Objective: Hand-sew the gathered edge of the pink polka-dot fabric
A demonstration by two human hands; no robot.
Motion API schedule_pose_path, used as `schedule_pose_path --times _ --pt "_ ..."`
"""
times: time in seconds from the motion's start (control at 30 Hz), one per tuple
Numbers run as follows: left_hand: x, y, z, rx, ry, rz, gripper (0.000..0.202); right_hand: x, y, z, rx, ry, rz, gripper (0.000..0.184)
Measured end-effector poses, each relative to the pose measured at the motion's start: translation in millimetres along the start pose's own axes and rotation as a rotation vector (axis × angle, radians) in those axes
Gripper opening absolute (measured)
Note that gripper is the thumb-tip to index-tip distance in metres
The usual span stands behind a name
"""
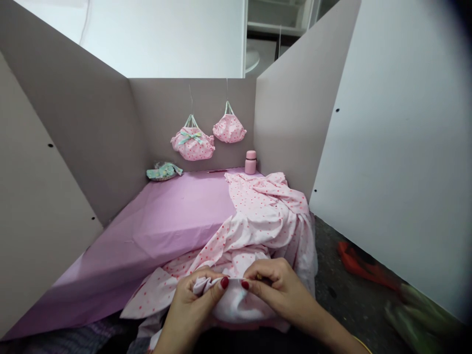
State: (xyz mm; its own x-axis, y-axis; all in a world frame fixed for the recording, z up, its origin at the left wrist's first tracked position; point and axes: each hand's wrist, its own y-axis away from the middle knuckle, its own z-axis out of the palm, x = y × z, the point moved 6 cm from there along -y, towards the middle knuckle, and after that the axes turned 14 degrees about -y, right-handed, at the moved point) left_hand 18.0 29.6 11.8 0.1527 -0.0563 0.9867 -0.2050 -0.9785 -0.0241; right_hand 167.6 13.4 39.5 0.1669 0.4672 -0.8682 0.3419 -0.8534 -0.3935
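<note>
Pink fabric with red dots (258, 226) spills from the right part of the table down over the front edge and into the lap. My left hand (197, 295) is closed on a bunched edge of it, thumb on top. Close by on the right, my right hand (271, 285) pinches the same edge between thumb and finger. A short stretch of the edge runs taut between the two thumbs. Any small tool in the right fingers is too fine to make out.
Grey panels enclose a table with a purple cover (177, 206). Two dotted fabric pouches (193, 147) hang from the back panel. A pink bottle (250, 163) stands at the back right, a green patterned bundle (164, 171) at the back left. A red item (363, 268) lies on the floor.
</note>
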Motion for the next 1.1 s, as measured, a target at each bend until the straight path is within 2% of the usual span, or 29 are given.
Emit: schedule_pose_path --times 0.33,0.57,0.8,1.03,1.1 --pt "-5.9 2.1 10.0 -0.127 0.132 -0.092 0.024 1.9 -0.7 1.6 0.014 -0.026 0.046 0.018" --pt "-10.1 -2.9 3.8 -0.082 -0.025 -0.065 0.026 3.9 -0.2 2.4 0.015 -0.038 0.066 0.017" --pt "-8.7 -0.2 7.9 -0.126 -0.035 -0.070 0.019 5.2 -0.7 3.0 0.009 -0.047 0.064 0.016" --pt "-5.2 -1.8 6.7 -0.100 -0.029 -0.055 0.014 6.6 0.8 4.0 0.007 -0.036 0.044 0.017" --pt "-2.4 -1.9 6.9 -0.092 -0.060 -0.052 0.020 5.0 1.2 4.6 -0.004 -0.039 0.032 0.017"
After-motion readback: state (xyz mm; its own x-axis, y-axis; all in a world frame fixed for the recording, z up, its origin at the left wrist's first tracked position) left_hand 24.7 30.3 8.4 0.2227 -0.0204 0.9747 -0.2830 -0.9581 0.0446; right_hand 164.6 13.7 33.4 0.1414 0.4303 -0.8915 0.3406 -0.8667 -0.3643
